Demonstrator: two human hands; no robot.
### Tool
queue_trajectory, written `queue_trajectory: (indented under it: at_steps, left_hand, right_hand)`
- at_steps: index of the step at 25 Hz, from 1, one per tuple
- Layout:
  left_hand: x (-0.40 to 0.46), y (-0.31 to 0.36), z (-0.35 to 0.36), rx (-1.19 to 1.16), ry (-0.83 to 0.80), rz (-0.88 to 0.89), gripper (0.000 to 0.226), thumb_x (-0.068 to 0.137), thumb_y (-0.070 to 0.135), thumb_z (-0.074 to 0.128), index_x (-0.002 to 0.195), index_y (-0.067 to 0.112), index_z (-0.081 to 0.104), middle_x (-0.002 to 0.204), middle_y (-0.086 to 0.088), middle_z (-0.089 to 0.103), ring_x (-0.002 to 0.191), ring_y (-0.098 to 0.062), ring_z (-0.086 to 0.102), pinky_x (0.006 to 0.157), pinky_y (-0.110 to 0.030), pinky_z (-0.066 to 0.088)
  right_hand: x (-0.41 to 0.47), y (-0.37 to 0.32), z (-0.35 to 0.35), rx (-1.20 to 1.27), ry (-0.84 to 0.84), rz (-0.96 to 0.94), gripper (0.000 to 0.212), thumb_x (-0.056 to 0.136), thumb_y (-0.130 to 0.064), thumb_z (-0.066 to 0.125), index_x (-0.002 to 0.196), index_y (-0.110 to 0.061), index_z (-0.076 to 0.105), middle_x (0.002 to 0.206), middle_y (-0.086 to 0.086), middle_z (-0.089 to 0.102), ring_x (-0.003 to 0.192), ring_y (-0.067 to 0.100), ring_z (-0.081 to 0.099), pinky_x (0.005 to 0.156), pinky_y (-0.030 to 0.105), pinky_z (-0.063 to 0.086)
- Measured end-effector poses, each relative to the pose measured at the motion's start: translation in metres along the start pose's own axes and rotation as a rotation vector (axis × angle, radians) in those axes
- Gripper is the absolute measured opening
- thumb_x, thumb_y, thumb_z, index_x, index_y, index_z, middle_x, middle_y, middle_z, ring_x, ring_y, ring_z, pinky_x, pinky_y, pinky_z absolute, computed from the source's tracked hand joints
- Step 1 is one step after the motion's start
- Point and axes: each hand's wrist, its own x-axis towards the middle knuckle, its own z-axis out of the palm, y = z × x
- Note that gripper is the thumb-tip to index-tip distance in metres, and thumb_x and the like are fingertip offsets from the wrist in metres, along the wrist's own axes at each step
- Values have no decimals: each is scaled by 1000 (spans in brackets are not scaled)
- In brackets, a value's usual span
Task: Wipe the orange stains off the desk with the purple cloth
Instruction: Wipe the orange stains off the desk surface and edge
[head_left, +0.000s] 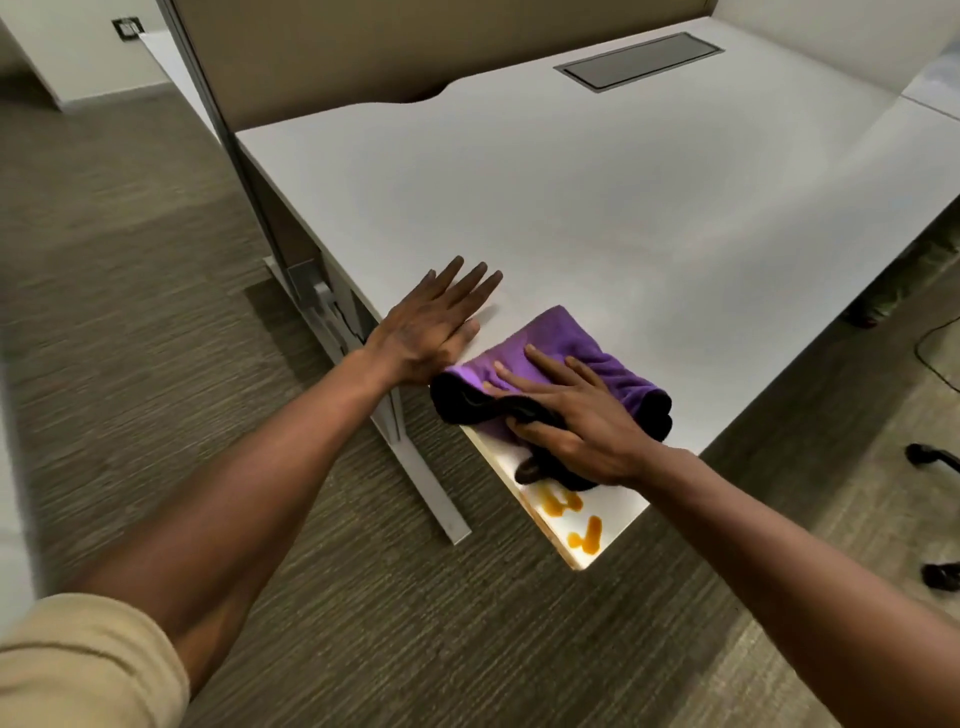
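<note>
The purple cloth (574, 345), bunched with dark folds, lies on the white desk (597, 208) near its front corner. My right hand (566, 410) lies on top of the cloth with fingers spread and fairly straight, the thumb tucked against a dark fold. Just left of the cloth, my left hand (434, 322) rests flat on the desk by its left edge, fingers straight. Two orange stains (561, 501) (587, 538) sit on the desk corner nearest me, just below the cloth.
A grey cable hatch (639, 61) is set into the desk's far side. A beige partition (311, 57) stands along the back. Carpet (130, 322) surrounds the desk; chair casters (930, 457) sit at the right, and the desk's metal leg (410, 447) runs underneath on the left.
</note>
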Motion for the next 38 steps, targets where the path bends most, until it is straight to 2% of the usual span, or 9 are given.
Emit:
queue_trajectory:
  at_steps: [3, 7, 13, 18, 23, 27, 29, 34, 38]
  left_hand:
    - [-3, 0, 1, 3, -7, 14, 61, 106, 45, 17, 163, 35, -3, 171, 9, -3, 157, -14, -13, 128, -39, -3]
    - [-2, -1, 5, 14, 24, 2, 60, 106, 46, 16, 162, 37, -2, 171, 8, 0, 157, -13, -12, 128, -39, 1]
    - [-2, 3, 2, 20, 2, -21, 57, 108, 45, 17, 162, 37, 0, 171, 5, 1, 158, -16, 0, 128, -37, 0]
    - [-3, 2, 1, 17, 10, -17, 58, 107, 49, 15, 162, 37, 1, 171, 4, 7, 158, -16, 4, 128, -37, 2]
    - [-7, 4, 3, 61, -40, 7, 58, 108, 49, 16, 162, 39, -3, 171, 8, 2, 158, -19, -3, 128, -42, 0]
    - [-18, 13, 8, 141, -35, 49, 63, 105, 54, 9, 163, 33, -6, 171, 6, -9, 156, -21, -19, 127, -43, -8]
    - [-18, 15, 10, 157, -29, 25, 64, 105, 56, 8, 162, 33, -7, 171, 4, -11, 156, -22, -20, 127, -44, -9]
    - [-21, 15, 7, 108, -11, 6, 64, 104, 58, 9, 162, 35, -9, 171, 6, -12, 156, -19, -18, 127, -43, -7]
    - [-23, 17, 3, 126, -55, 6, 63, 105, 59, 6, 161, 36, -12, 170, 4, -16, 155, -19, -22, 127, -42, -10]
  right_hand:
    - [-45, 32, -21, 65, -28, -17, 48, 96, -48, 49, 141, -57, 33, 144, -56, 13, 139, -30, -3, 122, 17, -6]
    - [-36, 48, -23, 52, 204, 247, 50, 92, -51, 47, 139, -59, 33, 158, -20, 26, 146, -14, 8, 125, 34, 7]
    - [-52, 5, 21, -13, 17, -64, 52, 98, -60, 34, 149, -57, 32, 159, -40, 21, 156, -2, 1, 126, 36, -6]
    - [-8, 17, -1, 18, 125, 100, 52, 98, -52, 40, 148, -54, 27, 152, -37, 12, 150, -8, 3, 128, 45, 3]
    - [-51, 22, 5, 77, 36, 1, 53, 94, -59, 39, 147, -56, 32, 146, -56, 16, 152, -11, 4, 124, 21, -8]
    - [-70, 49, -20, 111, 212, 267, 54, 90, -60, 46, 143, -57, 36, 163, -19, 28, 149, -10, 10, 127, 33, 5]
    - [-52, 38, -16, 66, 264, 338, 52, 90, -55, 45, 140, -58, 31, 161, -23, 25, 151, -2, 13, 124, 30, 3]
    - [-86, 6, 22, 12, 69, 7, 51, 100, -50, 40, 151, -53, 34, 163, -32, 22, 158, 4, 7, 128, 41, -1]
    - [-104, 45, 4, 106, 197, 196, 53, 101, -42, 46, 153, -47, 36, 163, -23, 31, 156, 0, 10, 128, 53, 6]
